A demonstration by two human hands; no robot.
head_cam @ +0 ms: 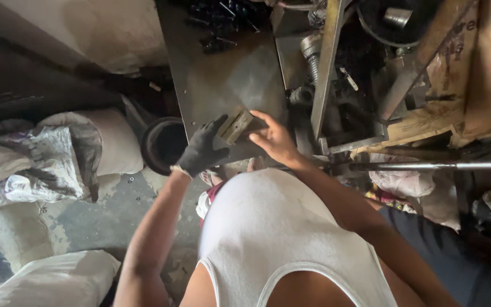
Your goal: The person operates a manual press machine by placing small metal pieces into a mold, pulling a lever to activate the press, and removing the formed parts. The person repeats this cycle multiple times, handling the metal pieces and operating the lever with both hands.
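Gloved left hand (201, 152) curled partway at the 8 o'clock edge of a small brass-coloured metal block (235, 125), fingertips pressed against its side, grip half closed around that edge. Bare right hand (274, 138) cupped over the block's 3 o'clock side, fingers spread loosely, thumb tucked near its lower edge. Block lay flat on the dark steel table (217, 79), near its front edge. Round black drum (163, 145) stood at 9 o'clock of the glove; long steel rod (433, 166) stretched away at 3 o'clock.
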